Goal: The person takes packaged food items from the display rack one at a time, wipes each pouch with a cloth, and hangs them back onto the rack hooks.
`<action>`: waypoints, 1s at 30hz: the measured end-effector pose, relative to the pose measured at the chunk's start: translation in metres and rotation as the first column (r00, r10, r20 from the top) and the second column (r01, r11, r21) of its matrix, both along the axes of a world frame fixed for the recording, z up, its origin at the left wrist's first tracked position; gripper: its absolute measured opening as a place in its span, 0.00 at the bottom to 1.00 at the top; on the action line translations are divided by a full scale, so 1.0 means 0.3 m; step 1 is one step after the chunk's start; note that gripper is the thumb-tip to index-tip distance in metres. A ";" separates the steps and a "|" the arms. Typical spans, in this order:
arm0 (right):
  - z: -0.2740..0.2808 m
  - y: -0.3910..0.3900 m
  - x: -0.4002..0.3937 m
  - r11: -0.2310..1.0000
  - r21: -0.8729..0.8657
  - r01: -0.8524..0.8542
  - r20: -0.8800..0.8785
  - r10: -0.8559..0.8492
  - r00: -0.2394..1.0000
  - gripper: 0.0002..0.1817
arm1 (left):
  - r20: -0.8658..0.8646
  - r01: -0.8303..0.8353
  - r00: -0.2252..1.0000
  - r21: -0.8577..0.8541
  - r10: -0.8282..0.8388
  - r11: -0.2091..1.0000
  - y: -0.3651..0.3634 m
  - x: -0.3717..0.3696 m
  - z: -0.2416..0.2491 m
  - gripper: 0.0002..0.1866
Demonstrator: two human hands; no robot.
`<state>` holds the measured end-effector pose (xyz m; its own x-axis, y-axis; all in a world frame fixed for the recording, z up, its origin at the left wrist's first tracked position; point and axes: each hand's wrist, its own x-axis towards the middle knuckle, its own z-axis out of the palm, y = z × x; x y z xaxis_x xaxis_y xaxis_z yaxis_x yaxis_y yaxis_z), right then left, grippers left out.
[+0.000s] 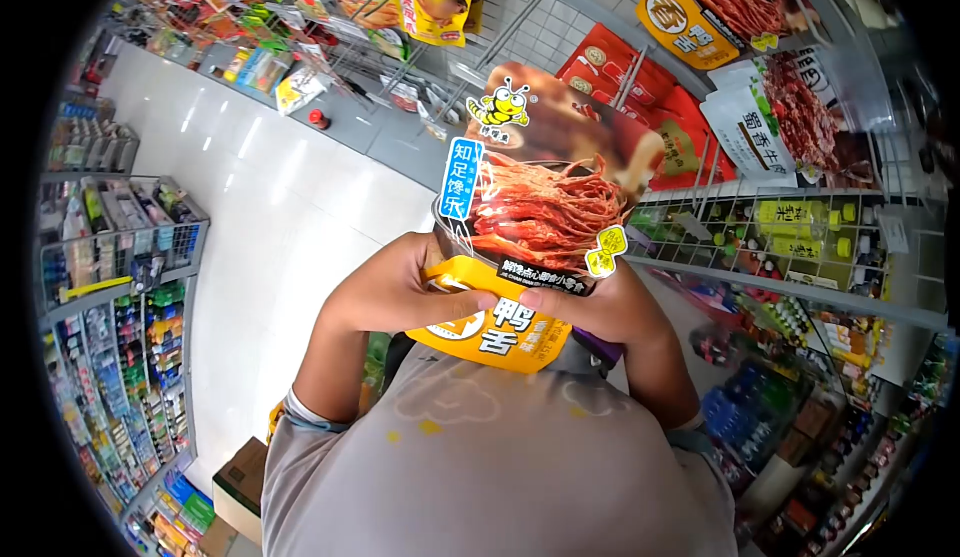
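Note:
A snack bag of duck tongues (pixel 548 212) is held up in front of my chest, its printed front facing me. It has a brown top with a cartoon bee, a picture of red meat strips and a yellow lower part. My left hand (pixel 408 282) grips the bag's left side, with the thumb lying across the yellow part. On the right side, my right hand (pixel 598 307) grips it the same way, and the two thumb tips almost meet. The other fingers of both hands are hidden behind the bag.
Ahead, a wire shelf holds a similar bag (pixel 690 32), red packages (pixel 680 127), a white beef bag (pixel 755 137) and a yellow bag (pixel 435 2). Green-yellow bottles (pixel 800 219) stand lower right. Stocked shelves (pixel 120 227) line the left beyond the pale floor (pixel 270 197). A cardboard box (pixel 240 482) sits lower left.

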<state>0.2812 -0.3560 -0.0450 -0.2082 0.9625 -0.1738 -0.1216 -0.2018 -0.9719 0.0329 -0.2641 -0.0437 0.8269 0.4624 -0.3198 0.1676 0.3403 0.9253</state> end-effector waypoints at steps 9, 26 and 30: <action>-0.106 -0.039 0.175 0.987 -0.045 -0.153 -0.211 0.140 0.967 0.32 | -0.184 -0.148 0.969 0.095 0.163 0.985 -0.146 0.160 0.063 0.18; -0.265 -0.284 0.092 0.997 -0.074 0.015 -0.411 -0.044 0.911 0.38 | -0.263 -0.094 0.950 0.281 0.171 0.955 -0.363 0.210 0.009 0.15; -0.249 -0.259 0.086 0.995 -0.081 0.051 -0.436 -0.081 0.896 0.31 | -0.399 -0.107 0.902 0.166 0.166 0.980 -0.315 0.208 0.053 0.18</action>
<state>0.3068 -0.4336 -0.1197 -0.2140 0.9663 -0.1427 -0.5477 -0.2397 -0.8016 0.0953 -0.3586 -0.0279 0.5623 0.6251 -0.5413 0.5020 0.2621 0.8242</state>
